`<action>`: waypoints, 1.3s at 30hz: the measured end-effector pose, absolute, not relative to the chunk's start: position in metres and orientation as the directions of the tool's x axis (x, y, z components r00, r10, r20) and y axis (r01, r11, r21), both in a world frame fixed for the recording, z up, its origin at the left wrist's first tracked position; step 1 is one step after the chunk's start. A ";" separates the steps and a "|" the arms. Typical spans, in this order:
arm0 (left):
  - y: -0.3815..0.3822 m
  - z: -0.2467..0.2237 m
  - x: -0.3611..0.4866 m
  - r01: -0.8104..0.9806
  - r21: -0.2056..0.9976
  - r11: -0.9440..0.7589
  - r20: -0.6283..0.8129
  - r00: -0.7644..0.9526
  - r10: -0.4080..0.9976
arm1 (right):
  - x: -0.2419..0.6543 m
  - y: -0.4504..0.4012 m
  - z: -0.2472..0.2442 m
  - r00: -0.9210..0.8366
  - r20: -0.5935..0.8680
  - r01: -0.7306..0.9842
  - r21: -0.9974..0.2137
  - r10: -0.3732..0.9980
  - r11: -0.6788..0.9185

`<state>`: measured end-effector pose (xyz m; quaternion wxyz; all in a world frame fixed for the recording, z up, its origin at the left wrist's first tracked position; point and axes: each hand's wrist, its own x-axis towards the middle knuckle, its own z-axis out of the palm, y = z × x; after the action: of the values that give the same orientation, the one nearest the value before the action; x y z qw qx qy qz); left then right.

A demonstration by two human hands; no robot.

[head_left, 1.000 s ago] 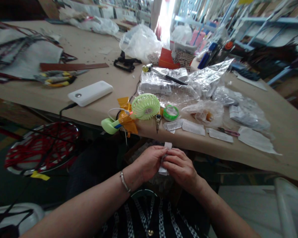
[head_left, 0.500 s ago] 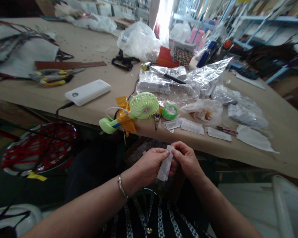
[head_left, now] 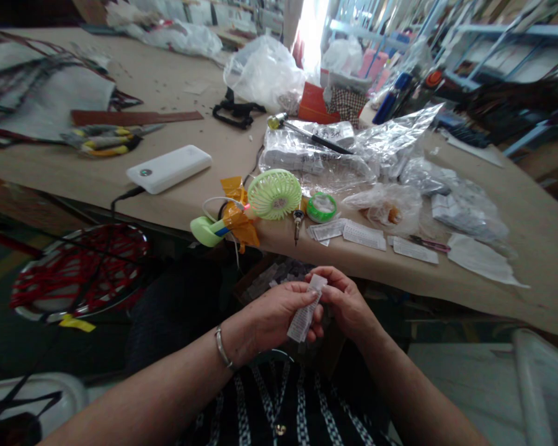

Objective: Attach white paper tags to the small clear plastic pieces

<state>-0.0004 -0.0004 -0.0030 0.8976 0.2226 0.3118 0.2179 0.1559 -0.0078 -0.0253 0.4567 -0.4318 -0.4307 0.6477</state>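
Observation:
Low in front of the table edge, my left hand is closed on a narrow white printed label, thumb on top. My right hand pinches at the label's upper end, its thumb and fingertips meeting there. Whether it is one label or a few layers I cannot tell. Below the hands, partly hidden by them, sits a box with many pale translucent pieces. On the table edge above lie more printed labels and a single label.
A green fan is taped at the table edge, beside a soldering iron and a green tape roll. A white power bank, pliers, a hammer and plastic bags lie farther back.
The label has tilted and shifted slightly down and left in my hands. My right fingers have moved a little over its upper end. The view has shifted slightly.

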 end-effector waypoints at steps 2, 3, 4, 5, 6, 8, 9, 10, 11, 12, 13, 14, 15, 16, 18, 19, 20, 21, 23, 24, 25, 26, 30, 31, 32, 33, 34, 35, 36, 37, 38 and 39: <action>-0.003 -0.003 -0.002 -0.239 0.549 0.801 -0.435 0.737 0.518 | 0.159 -0.006 -0.025 -0.361 -0.176 -0.261 -0.924 0.916 -0.281; -0.004 -0.002 -0.002 -0.233 0.558 0.796 -0.421 0.747 0.514 | 0.160 -0.005 -0.025 -0.422 -0.170 -0.267 -0.915 0.891 -0.302; -0.005 -0.002 -0.003 -0.227 0.566 0.792 -0.411 0.755 0.510 | 0.160 -0.004 -0.025 -0.467 -0.157 -0.273 -0.911 0.870 -0.310; -0.007 -0.003 -0.003 -0.221 0.575 0.788 -0.404 0.761 0.508 | 0.161 -0.004 -0.025 -0.498 -0.139 -0.283 -0.907 0.856 -0.312; -0.008 -0.003 -0.003 -0.214 0.584 0.783 -0.402 0.762 0.508 | 0.160 -0.003 -0.025 -0.518 -0.124 -0.298 -0.901 0.846 -0.315; -0.010 -0.003 -0.002 -0.197 0.608 0.769 -0.408 0.754 0.515 | 0.159 -0.002 -0.026 -0.537 -0.111 -0.327 -0.886 0.836 -0.328; -0.011 -0.003 -0.002 -0.189 0.620 0.761 -0.412 0.748 0.521 | 0.158 -0.002 -0.027 -0.542 -0.116 -0.334 -0.879 0.833 -0.340; -0.011 -0.003 -0.001 -0.181 0.632 0.753 -0.414 0.743 0.526 | 0.157 -0.002 -0.028 -0.542 -0.122 -0.338 -0.874 0.832 -0.348; -0.012 -0.003 -0.001 -0.175 0.641 0.747 -0.417 0.738 0.530 | 0.157 -0.002 -0.028 -0.539 -0.123 -0.342 -0.873 0.833 -0.349; -0.012 -0.003 0.000 -0.171 0.647 0.743 -0.418 0.735 0.533 | 0.157 -0.002 -0.029 -0.537 -0.117 -0.343 -0.874 0.835 -0.343; -0.012 -0.003 0.000 -0.170 0.650 0.741 -0.419 0.733 0.536 | 0.157 -0.002 -0.029 -0.538 -0.112 -0.334 -0.882 0.835 -0.333; -0.013 -0.004 0.000 -0.173 0.652 0.738 -0.421 0.727 0.542 | 0.157 -0.003 -0.029 -0.538 -0.108 -0.312 -0.896 0.836 -0.316; -0.013 -0.004 0.000 -0.180 0.654 0.735 -0.425 0.716 0.554 | 0.157 -0.004 -0.028 -0.527 -0.102 -0.277 -0.918 0.844 -0.284; -0.012 -0.004 -0.001 -0.190 0.655 0.732 -0.432 0.701 0.568 | 0.157 -0.004 -0.027 -0.498 -0.093 -0.223 -0.947 0.862 -0.231; -0.012 -0.003 -0.002 -0.209 0.663 0.719 -0.444 0.663 0.603 | 0.158 -0.007 -0.023 -0.377 -0.030 -0.043 -0.998 0.926 -0.050; -0.011 -0.003 -0.002 -0.218 0.666 0.713 -0.448 0.647 0.617 | 0.158 -0.008 -0.021 -0.306 0.036 0.079 -0.995 0.951 0.063; -0.010 -0.002 -0.003 -0.226 0.669 0.708 -0.449 0.637 0.627 | 0.158 -0.009 -0.018 -0.250 0.117 0.206 -0.963 0.961 0.171; -0.010 -0.002 -0.003 -0.231 0.672 0.704 -0.448 0.630 0.635 | 0.158 -0.010 -0.016 -0.222 0.191 0.325 -0.910 0.956 0.257; -0.009 -0.002 -0.004 -0.236 0.679 0.696 -0.449 0.616 0.647 | 0.157 -0.011 -0.013 -0.229 0.281 0.484 -0.798 0.932 0.360; -0.008 -0.001 -0.005 -0.234 0.683 0.692 -0.453 0.608 0.652 | 0.156 -0.012 -0.012 -0.248 0.295 0.524 -0.760 0.923 0.384; -0.008 -0.001 -0.005 -0.230 0.688 0.689 -0.458 0.599 0.657 | 0.155 -0.012 -0.012 -0.263 0.299 0.549 -0.735 0.917 0.397; -0.008 -0.001 -0.005 -0.228 0.691 0.686 -0.461 0.591 0.661 | 0.154 -0.012 -0.012 -0.272 0.299 0.563 -0.721 0.915 0.404; -0.007 -0.003 -0.007 -0.254 0.673 0.695 -0.462 0.590 0.663 | 0.149 -0.009 -0.015 -0.218 0.265 0.493 -0.800 0.939 0.341; -0.007 -0.003 -0.008 -0.269 0.666 0.696 -0.463 0.583 0.668 | 0.147 -0.008 -0.016 -0.184 0.230 0.431 -0.855 0.956 0.289; -0.007 -0.004 -0.008 -0.283 0.661 0.695 -0.467 0.571 0.676 | 0.145 -0.006 -0.016 -0.153 0.183 0.352 -0.908 0.971 0.227; -0.007 -0.004 -0.009 -0.293 0.659 0.692 -0.473 0.555 0.685 | 0.143 -0.005 -0.015 -0.130 0.129 0.268 -0.950 0.983 0.161; -0.007 -0.004 -0.010 -0.301 0.661 0.687 -0.478 0.537 0.695 | 0.141 -0.002 -0.014 -0.120 0.074 0.188 -0.977 0.990 0.096; -0.006 -0.005 -0.010 -0.305 0.666 0.681 -0.481 0.522 0.705 | 0.139 0.000 -0.014 -0.121 0.021 0.123 -0.992 0.992 0.035; -0.006 -0.005 -0.011 -0.304 0.673 0.674 -0.482 0.511 0.712 | 0.137 0.002 -0.013 -0.129 -0.028 0.077 -0.997 0.991 -0.018; -0.005 -0.004 -0.012 -0.301 0.683 0.666 -0.480 0.503 0.719 | 0.135 0.004 -0.012 -0.134 -0.069 0.049 -0.997 0.989 -0.063; -0.005 -0.004 -0.013 -0.296 0.694 0.657 -0.476 0.495 0.726 | 0.133 0.007 -0.012 -0.138 -0.101 0.032 -0.995 0.985 -0.098; -0.005 -0.003 -0.014 -0.291 0.705 0.647 -0.471 0.490 0.733 | 0.131 0.008 -0.012 -0.138 -0.121 0.024 -0.993 0.983 -0.119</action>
<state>-0.0137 -0.0046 -0.0034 0.8166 0.2795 0.3959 0.3136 0.1312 0.0085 -0.0120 0.4289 -0.4969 -0.5064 0.5592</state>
